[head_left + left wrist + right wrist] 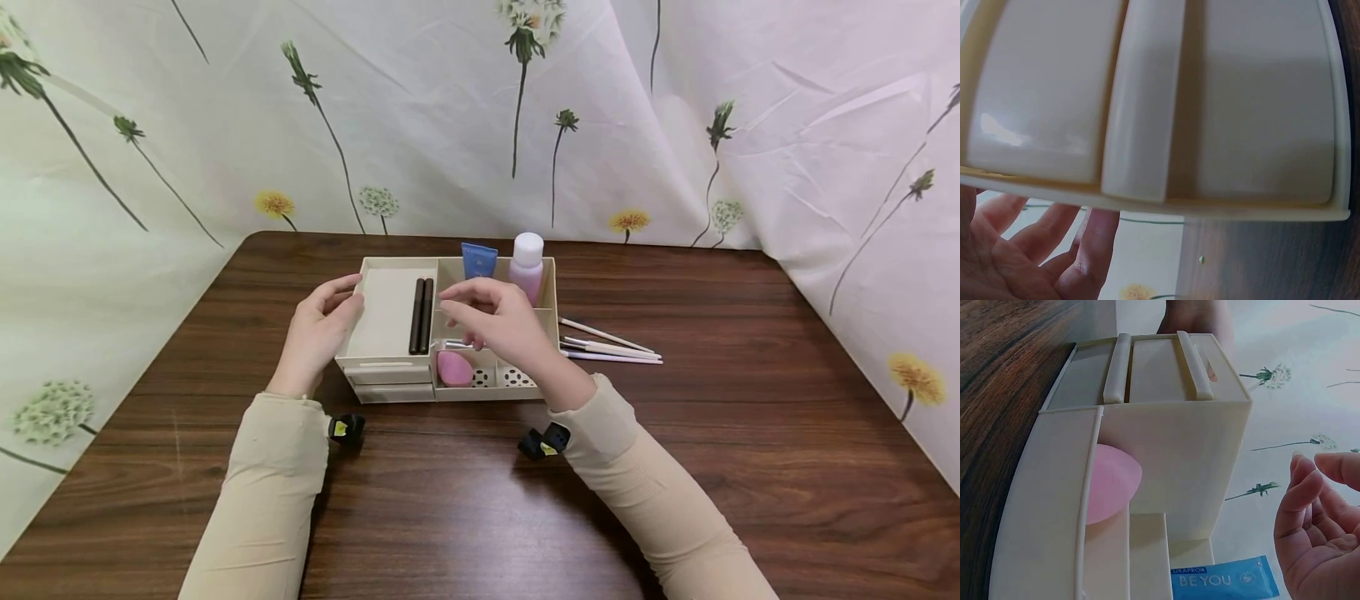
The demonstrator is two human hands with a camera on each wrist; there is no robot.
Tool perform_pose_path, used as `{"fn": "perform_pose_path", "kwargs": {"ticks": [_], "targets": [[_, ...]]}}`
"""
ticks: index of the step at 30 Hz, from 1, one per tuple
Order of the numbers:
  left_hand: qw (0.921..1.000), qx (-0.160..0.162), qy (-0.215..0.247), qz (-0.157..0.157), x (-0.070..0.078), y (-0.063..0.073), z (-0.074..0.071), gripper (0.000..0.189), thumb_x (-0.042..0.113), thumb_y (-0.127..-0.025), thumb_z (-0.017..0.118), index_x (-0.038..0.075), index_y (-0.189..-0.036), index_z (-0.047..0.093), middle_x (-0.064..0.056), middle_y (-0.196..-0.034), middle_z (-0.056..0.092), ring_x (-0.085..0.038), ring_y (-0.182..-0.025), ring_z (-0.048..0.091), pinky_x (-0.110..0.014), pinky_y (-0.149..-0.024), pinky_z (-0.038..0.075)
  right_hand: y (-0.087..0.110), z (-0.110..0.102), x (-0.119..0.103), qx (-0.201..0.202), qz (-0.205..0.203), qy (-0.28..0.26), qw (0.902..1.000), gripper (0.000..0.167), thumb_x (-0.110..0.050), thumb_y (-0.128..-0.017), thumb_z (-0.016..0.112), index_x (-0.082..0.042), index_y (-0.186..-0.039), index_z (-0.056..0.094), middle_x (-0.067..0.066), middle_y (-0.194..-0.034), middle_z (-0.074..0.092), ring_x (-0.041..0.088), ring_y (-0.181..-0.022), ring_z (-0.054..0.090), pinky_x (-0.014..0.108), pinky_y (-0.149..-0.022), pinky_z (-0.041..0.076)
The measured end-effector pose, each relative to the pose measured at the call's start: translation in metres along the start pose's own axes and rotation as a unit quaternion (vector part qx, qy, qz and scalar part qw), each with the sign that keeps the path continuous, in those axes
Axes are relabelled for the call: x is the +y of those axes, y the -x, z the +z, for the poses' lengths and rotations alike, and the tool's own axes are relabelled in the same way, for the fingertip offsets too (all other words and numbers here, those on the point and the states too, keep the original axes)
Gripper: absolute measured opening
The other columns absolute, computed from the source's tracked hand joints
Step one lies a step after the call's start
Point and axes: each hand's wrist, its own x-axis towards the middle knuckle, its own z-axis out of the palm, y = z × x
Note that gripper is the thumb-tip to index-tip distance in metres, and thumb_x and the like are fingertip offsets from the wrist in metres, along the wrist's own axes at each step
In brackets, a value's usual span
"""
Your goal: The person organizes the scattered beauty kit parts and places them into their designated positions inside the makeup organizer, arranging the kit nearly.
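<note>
A cream desktop organizer (382, 312) with two front drawers (393, 373) stands on the table. My left hand (318, 329) is at its left side, fingertips at the edge and the fingers loosely bent. Over the right compartments hovers my right hand (510, 325), fingers loosely curled, thumb near the index finger, nothing between them. Two dark pens (422, 317) lie side by side on the organizer's flat top. A blue tube (480, 260) and a white-capped pink bottle (528, 268) stand in the back compartment. In a front compartment sits a pink makeup sponge (453, 369).
Several makeup brushes (613, 348) lie on the wooden table (450, 500) right of the organizer. Black-and-white dotted items (517, 377) are in the front compartments. Behind the table hangs a white cloth (435, 108) with a dandelion print.
</note>
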Motion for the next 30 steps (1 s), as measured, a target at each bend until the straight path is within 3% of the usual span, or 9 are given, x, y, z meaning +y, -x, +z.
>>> {"fn": "perform_pose_path", "kwargs": {"ticks": [11,23,30], "targets": [[1.0,0.004,-0.005,-0.002,0.0,0.001,0.0,0.05,0.035,-0.103,0.047,0.012,-0.148,0.047,-0.023,-0.139,0.053,-0.037,-0.128,0.048,-0.051,-0.106,0.036,0.014,-0.019,-0.001,0.021,0.002,-0.02,0.9996,0.022,-0.008,-0.093,0.064,0.004,-0.112,0.068,-0.001,-0.077,0.067,0.012,-0.056,0.053,0.024,-0.054,0.047],[1.0,0.004,-0.006,0.0,0.0,0.001,0.0,0.051,0.035,-0.103,0.047,0.013,-0.148,0.046,-0.023,-0.14,0.053,-0.036,-0.129,0.048,-0.051,-0.106,0.037,0.024,-0.041,0.0,0.053,-0.003,-0.014,0.9985,0.024,-0.006,-0.095,0.062,0.009,-0.113,0.065,-0.003,-0.074,0.067,0.012,-0.055,0.053,0.025,-0.054,0.048],[1.0,0.002,-0.003,0.0,0.0,0.001,0.0,0.051,0.036,-0.103,0.047,0.013,-0.149,0.046,-0.023,-0.142,0.051,-0.037,-0.13,0.047,-0.053,-0.108,0.035,0.027,-0.053,0.0,0.076,-0.004,-0.007,0.9971,0.024,-0.009,-0.095,0.063,0.006,-0.113,0.066,-0.006,-0.075,0.067,0.01,-0.056,0.053,0.023,-0.054,0.046]]}}
